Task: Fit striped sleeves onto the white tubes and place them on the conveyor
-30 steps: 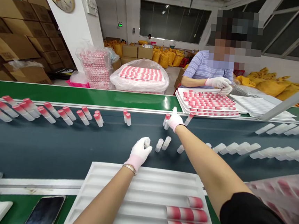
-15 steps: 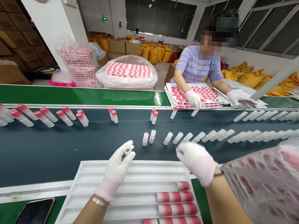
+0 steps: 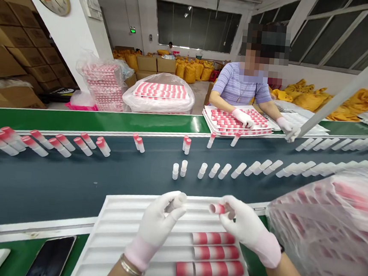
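In my left hand (image 3: 159, 221) a small white hollow tube (image 3: 178, 201) is pinched between thumb and fingers. My right hand (image 3: 245, 223) is closed on a short red-and-white cap (image 3: 217, 208), its open end facing my left hand. Both hands are over the white grooved tray (image 3: 112, 217), a short gap between the two pieces. Several rows of red-and-white caps (image 3: 215, 253) lie in the grooves on the tray's right side. Beyond the tray, a line of upright white tubes (image 3: 202, 170) stands on the dark conveyor belt (image 3: 128, 180).
Red-topped tubes (image 3: 61, 145) stand on the belt at left. Across it, a co-worker's gloved hands (image 3: 243, 117) are by a filled tray (image 3: 217, 126). A phone (image 3: 51, 257) lies left of my tray; a plastic-wrapped stack (image 3: 334, 220) rises at right.
My right hand has come back from over the belt to the tray and now holds a red-and-white cap. My left hand has shifted right. The co-worker's tube now has a red top.
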The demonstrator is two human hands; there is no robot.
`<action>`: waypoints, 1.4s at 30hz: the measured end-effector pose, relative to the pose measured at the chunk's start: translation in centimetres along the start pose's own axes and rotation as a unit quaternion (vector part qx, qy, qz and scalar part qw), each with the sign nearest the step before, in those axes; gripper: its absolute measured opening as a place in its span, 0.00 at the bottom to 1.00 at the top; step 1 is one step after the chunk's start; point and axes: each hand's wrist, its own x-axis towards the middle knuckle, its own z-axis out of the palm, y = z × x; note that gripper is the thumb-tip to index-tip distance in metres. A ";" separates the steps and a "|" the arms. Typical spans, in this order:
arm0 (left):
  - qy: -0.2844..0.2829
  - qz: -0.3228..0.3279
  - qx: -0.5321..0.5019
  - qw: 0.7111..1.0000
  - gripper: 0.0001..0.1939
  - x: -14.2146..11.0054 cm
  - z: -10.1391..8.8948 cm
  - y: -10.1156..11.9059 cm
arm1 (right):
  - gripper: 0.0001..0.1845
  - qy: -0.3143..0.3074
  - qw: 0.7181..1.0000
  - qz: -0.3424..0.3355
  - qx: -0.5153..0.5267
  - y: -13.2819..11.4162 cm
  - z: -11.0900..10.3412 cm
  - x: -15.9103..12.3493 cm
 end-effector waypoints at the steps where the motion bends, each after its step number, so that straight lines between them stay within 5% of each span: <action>1: -0.002 0.014 0.012 1.000 0.12 -0.1 0.1 0.2 | 0.10 0.029 0.996 -0.021 0.076 -1.2 -0.1 0.1; 4: -0.002 0.054 0.056 0.997 0.11 -0.3 0.2 0.6 | 0.10 0.073 0.980 -0.075 0.169 -4.6 0.0 0.8; 10: 0.022 0.077 0.144 0.986 0.14 -0.8 -1.3 0.4 | 0.08 0.114 0.985 -0.129 0.015 -7.1 -0.3 2.3; 15: -0.087 0.065 0.174 0.979 0.09 -1.0 -2.7 1.2 | 0.10 0.061 0.944 -0.281 0.159 -7.1 -1.5 2.7; 19: -0.182 0.033 0.028 0.982 0.08 -1.2 -3.0 2.0 | 0.11 -0.002 0.925 -0.333 0.184 -8.5 -1.8 2.4; 24: -0.151 -0.031 -0.062 0.986 0.05 -1.5 -2.4 1.8 | 0.15 0.049 0.940 -0.236 0.242 -10.8 -0.6 1.4; 31: -0.050 0.008 -0.063 0.997 0.06 -2.5 -1.5 1.6 | 0.08 0.041 0.952 -0.057 0.298 -13.4 -0.4 0.5; 34: -0.016 0.024 -0.054 0.998 0.08 -3.1 -1.6 1.9 | 0.08 0.062 0.953 -0.085 0.285 -13.8 -0.5 0.3; 39: -0.066 0.023 -0.098 0.993 0.11 -3.7 -2.3 2.6 | 0.21 0.042 0.942 -0.195 0.269 -13.3 -0.8 0.3; 42: -0.092 0.033 -0.145 0.985 0.09 -3.9 -2.6 3.0 | 0.17 0.002 0.920 -0.264 0.289 -13.2 -1.4 0.4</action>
